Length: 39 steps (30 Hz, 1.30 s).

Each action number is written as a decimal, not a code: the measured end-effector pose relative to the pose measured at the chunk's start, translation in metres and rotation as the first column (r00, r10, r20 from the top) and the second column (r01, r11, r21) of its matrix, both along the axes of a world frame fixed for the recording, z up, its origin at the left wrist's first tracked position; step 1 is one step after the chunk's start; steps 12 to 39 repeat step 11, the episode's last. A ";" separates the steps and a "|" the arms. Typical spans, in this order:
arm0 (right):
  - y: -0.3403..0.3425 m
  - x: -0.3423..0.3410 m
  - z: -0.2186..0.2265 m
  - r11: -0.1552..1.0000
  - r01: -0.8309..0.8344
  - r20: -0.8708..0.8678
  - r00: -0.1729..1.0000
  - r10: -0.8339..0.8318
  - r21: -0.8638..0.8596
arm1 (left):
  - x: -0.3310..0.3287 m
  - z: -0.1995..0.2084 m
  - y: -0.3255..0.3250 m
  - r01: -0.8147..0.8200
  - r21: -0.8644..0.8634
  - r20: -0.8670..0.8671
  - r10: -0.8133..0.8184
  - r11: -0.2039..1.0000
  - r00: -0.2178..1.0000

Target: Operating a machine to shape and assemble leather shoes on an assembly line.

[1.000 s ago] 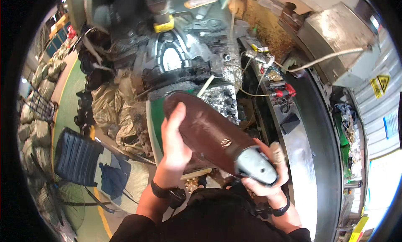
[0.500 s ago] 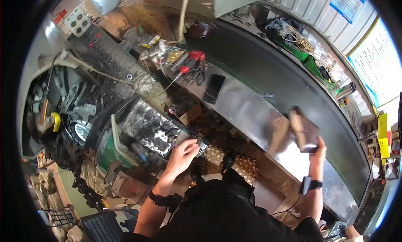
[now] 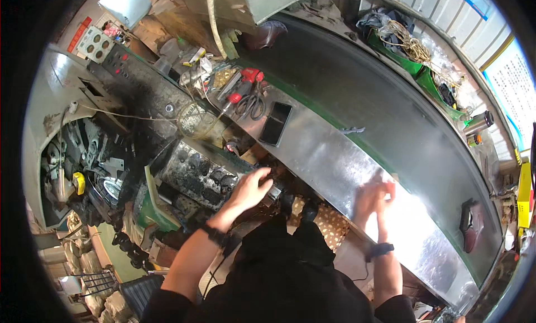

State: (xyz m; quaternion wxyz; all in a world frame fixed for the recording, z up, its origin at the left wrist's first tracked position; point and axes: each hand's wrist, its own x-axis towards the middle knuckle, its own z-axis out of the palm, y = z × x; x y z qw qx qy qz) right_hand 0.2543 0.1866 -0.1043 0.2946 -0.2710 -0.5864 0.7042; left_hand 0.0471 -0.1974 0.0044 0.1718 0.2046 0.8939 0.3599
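Observation:
My left hand [image 3: 249,190] hovers by the near edge of a sooty machine top [image 3: 198,172]. Its fingers are loosely curved with the thumb apart, and nothing is in it. My right hand [image 3: 382,195] is over the shiny metal ledge [image 3: 321,162], which mirrors it. Motion smears its fingers, so I cannot make out their closure. To its right, a dark reddish-brown shoe [image 3: 472,225] lies on the dark belt [image 3: 357,94]. Another brown shoe [image 3: 265,34] sits at the belt's far left end.
On the ledge lie a black phone [image 3: 276,123], scissors [image 3: 251,106] and a red-handled tool [image 3: 252,75]. Green bins [image 3: 393,57] with cords and scraps line the belt's far side. At left, an open machine cavity [image 3: 89,155] holds metal parts. A steel flask [image 3: 479,122] is at the right.
My right hand has left the dark brown shoe it held and moved leftward and lower over the ledge. A shoe now lies on the belt at right. My left hand stays near the machine.

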 end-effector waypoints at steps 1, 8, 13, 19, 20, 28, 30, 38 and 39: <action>-0.026 -0.013 0.002 0.939 -0.053 0.165 0.986 -0.004 0.340 | -0.021 -0.011 0.012 0.043 0.012 -0.075 -0.042 0.999 0.996; -0.097 0.024 0.046 0.555 -0.494 0.531 0.840 0.108 0.669 | -0.133 -0.049 0.071 0.017 -0.327 -0.273 -0.112 0.945 0.956; -0.099 0.051 0.058 0.851 -0.405 0.601 0.788 0.138 0.335 | -0.150 -0.056 0.092 -0.060 -0.322 -0.298 -0.041 0.945 0.954; -0.099 0.051 0.058 0.851 -0.405 0.601 0.788 0.138 0.335 | -0.150 -0.056 0.092 -0.060 -0.322 -0.298 -0.041 0.945 0.954; -0.099 0.051 0.058 0.851 -0.405 0.601 0.788 0.138 0.335 | -0.150 -0.056 0.092 -0.060 -0.322 -0.298 -0.041 0.945 0.954; -0.099 0.051 0.058 0.851 -0.405 0.601 0.788 0.138 0.335 | -0.150 -0.056 0.092 -0.060 -0.322 -0.298 -0.041 0.945 0.954; -0.099 0.051 0.058 0.851 -0.405 0.601 0.788 0.138 0.335 | -0.150 -0.056 0.092 -0.060 -0.322 -0.298 -0.041 0.945 0.954; -0.099 0.051 0.058 0.851 -0.405 0.601 0.788 0.138 0.335 | -0.150 -0.056 0.092 -0.060 -0.322 -0.298 -0.041 0.945 0.954; -0.099 0.051 0.058 0.851 -0.405 0.601 0.788 0.138 0.335 | -0.150 -0.056 0.092 -0.060 -0.322 -0.298 -0.041 0.945 0.954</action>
